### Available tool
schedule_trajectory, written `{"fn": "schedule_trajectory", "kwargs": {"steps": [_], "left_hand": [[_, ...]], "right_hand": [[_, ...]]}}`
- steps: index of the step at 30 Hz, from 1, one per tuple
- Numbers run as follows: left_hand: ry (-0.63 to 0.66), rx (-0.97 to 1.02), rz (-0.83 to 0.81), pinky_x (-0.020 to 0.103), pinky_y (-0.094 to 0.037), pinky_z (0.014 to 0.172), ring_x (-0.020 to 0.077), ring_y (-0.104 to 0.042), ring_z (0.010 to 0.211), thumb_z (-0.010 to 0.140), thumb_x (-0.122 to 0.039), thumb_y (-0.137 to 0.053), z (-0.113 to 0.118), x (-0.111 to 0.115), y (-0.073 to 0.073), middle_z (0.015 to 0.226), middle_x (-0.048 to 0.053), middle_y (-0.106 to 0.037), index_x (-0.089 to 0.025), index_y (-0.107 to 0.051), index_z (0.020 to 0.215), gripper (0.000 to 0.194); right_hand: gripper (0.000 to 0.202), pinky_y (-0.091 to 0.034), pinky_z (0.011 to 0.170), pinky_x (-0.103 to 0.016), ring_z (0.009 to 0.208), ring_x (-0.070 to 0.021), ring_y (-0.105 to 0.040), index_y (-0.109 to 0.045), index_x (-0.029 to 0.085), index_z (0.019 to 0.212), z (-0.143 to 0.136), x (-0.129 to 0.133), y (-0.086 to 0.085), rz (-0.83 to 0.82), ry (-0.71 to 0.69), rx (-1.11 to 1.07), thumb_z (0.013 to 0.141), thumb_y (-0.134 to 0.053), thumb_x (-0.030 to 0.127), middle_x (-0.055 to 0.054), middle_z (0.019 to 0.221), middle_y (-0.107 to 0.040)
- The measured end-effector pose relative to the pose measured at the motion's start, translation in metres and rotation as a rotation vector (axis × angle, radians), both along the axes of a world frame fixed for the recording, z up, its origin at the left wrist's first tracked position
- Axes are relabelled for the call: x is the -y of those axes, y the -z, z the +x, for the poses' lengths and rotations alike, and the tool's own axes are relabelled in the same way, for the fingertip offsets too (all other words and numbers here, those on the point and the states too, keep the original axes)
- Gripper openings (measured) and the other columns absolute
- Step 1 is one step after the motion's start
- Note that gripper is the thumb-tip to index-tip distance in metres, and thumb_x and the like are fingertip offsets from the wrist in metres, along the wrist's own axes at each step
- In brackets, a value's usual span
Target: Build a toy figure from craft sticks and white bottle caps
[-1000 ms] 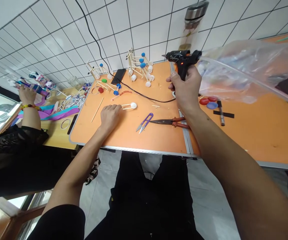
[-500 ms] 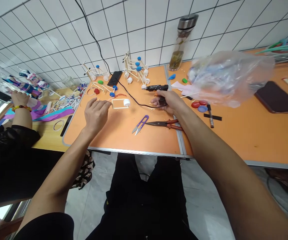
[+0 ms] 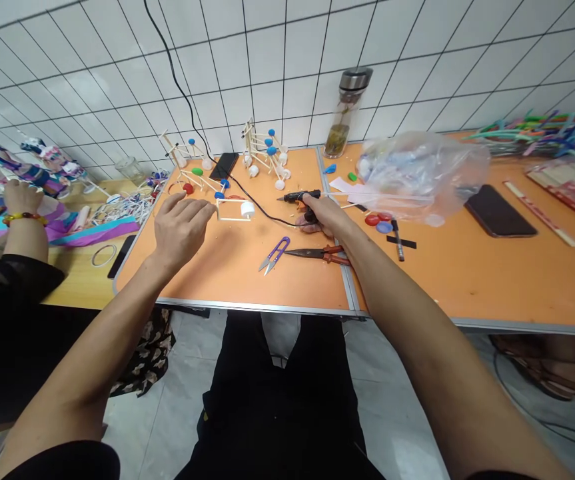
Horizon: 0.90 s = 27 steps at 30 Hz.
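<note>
My left hand is closed at the fingertips on a small frame of thin pale sticks, held above the orange table. A round white piece like a bottle cap sits at the frame's right end. In my right hand is a black hot glue gun, its nozzle pointing left toward the frame. A long clear glue stick sticks out behind it. Purple thread snips and red-handled pliers lie on the table in front of the hands.
Stick models with blue and white caps stand near the tiled wall. A black cord crosses the table. Behind are a glass bottle and a plastic bag. Another person's hand is at far left.
The view has shifted, showing more of the table's right side. The stick frame in my left hand has tilted slightly. The glue gun remains in my right hand, and its clear stick now shows.
</note>
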<state>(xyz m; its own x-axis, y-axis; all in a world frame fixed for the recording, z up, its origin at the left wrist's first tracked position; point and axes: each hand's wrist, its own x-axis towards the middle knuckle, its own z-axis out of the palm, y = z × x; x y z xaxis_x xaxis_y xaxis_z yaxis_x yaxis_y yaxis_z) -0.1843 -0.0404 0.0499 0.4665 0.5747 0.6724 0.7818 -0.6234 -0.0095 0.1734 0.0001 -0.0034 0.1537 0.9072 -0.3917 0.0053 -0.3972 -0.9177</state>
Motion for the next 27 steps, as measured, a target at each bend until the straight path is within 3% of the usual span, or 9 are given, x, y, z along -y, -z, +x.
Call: {"fn": "schedule_trajectory", "kwargs": {"steps": [5, 7, 10, 11, 13, 15, 16, 22, 27], "left_hand": [[0.055, 0.091, -0.071, 0.06, -0.052, 0.122, 0.028, -0.08, 0.104, 0.111, -0.044, -0.057, 0.006, 0.001, -0.009, 0.106, 0.009, -0.087, -0.031, -0.081, 0.099, 0.03], [0.072, 0.11, -0.097, 0.06, -0.05, 0.125, 0.0279, -0.08, 0.105, 0.11, -0.045, -0.058, 0.008, 0.002, -0.014, 0.106, 0.009, -0.086, -0.031, -0.081, 0.098, 0.029], [0.092, 0.121, -0.13, 0.062, -0.046, 0.129, 0.0285, -0.08, 0.108, 0.109, -0.043, -0.062, 0.011, 0.004, -0.021, 0.109, 0.007, -0.087, -0.033, -0.081, 0.098, 0.024], [0.097, 0.128, -0.137, 0.063, -0.045, 0.13, 0.0289, -0.081, 0.109, 0.108, -0.042, -0.064, 0.012, 0.004, -0.022, 0.11, 0.007, -0.087, -0.033, -0.081, 0.098, 0.022], [0.11, 0.156, -0.146, 0.065, -0.043, 0.132, 0.0297, -0.081, 0.112, 0.106, -0.043, -0.068, 0.015, 0.004, -0.023, 0.11, 0.007, -0.087, -0.033, -0.082, 0.098, 0.018], [0.13, 0.194, -0.157, 0.066, -0.041, 0.134, 0.0303, -0.082, 0.115, 0.104, -0.044, -0.072, 0.02, 0.003, -0.023, 0.109, 0.006, -0.087, -0.033, -0.082, 0.099, 0.016], [0.144, 0.21, -0.164, 0.066, -0.04, 0.135, 0.0303, -0.082, 0.116, 0.104, -0.044, -0.074, 0.023, 0.002, -0.022, 0.109, 0.005, -0.088, -0.033, -0.082, 0.099, 0.015], [0.298, 0.075, -0.135, 0.063, -0.044, 0.138, 0.025, -0.083, 0.122, 0.107, -0.038, -0.072, 0.039, -0.004, -0.015, 0.113, 0.002, -0.088, -0.03, -0.082, 0.107, 0.013], [0.422, -0.125, -0.029, 0.056, -0.049, 0.137, 0.0208, -0.082, 0.13, 0.112, -0.026, -0.066, 0.053, -0.005, -0.011, 0.122, -0.002, -0.088, -0.033, -0.079, 0.111, 0.015]], "right_hand": [[0.034, -0.06, 0.046, -0.035, 0.052, -0.0239, -0.073, -0.069, 0.02, 0.083, 0.014, 0.007, -0.006, 0.119, -0.109, 0.4, 0.105, -0.072, 0.046, -0.01, 0.068, -0.075], [0.039, -0.064, 0.06, -0.039, 0.068, -0.0305, -0.079, -0.068, 0.022, 0.076, 0.018, 0.01, -0.012, 0.139, -0.183, 0.697, 0.103, -0.074, 0.048, -0.015, 0.072, -0.077], [0.033, -0.065, 0.082, -0.047, 0.099, -0.039, -0.082, -0.067, 0.023, 0.073, 0.017, 0.016, -0.02, 0.254, -0.124, 0.991, 0.096, -0.082, 0.043, -0.02, 0.091, -0.082], [0.027, -0.065, 0.083, -0.045, 0.1, -0.0364, -0.081, -0.07, 0.022, 0.078, 0.014, 0.018, -0.022, 0.318, -0.098, 0.942, 0.096, -0.081, 0.039, -0.019, 0.096, -0.084], [0.019, -0.062, 0.072, -0.035, 0.083, -0.0243, -0.078, -0.075, 0.022, 0.092, 0.003, 0.025, -0.027, 0.431, -0.177, 0.592, 0.101, -0.077, 0.039, -0.012, 0.098, -0.085], [0.03, -0.061, 0.064, -0.03, 0.074, -0.0181, -0.074, -0.077, 0.022, 0.099, -0.008, 0.032, -0.03, 0.443, -0.311, 0.158, 0.105, -0.075, 0.051, -0.01, 0.103, -0.086], [0.034, -0.061, 0.066, -0.029, 0.078, -0.0175, -0.076, -0.079, 0.022, 0.103, -0.013, 0.035, -0.031, 0.468, -0.35, 0.047, 0.102, -0.079, 0.056, -0.009, 0.108, -0.086], [0.053, -0.065, 0.102, -0.038, 0.117, -0.0253, -0.08, -0.087, 0.027, 0.115, -0.018, 0.046, -0.04, 0.654, -0.489, -0.016, 0.095, -0.082, 0.076, -0.006, 0.122, -0.086], [0.049, -0.062, 0.096, -0.037, 0.109, -0.0252, -0.078, -0.087, 0.023, 0.111, -0.017, 0.045, -0.042, 0.671, -0.666, 0.006, 0.094, -0.085, 0.069, -0.008, 0.114, -0.086]]}}
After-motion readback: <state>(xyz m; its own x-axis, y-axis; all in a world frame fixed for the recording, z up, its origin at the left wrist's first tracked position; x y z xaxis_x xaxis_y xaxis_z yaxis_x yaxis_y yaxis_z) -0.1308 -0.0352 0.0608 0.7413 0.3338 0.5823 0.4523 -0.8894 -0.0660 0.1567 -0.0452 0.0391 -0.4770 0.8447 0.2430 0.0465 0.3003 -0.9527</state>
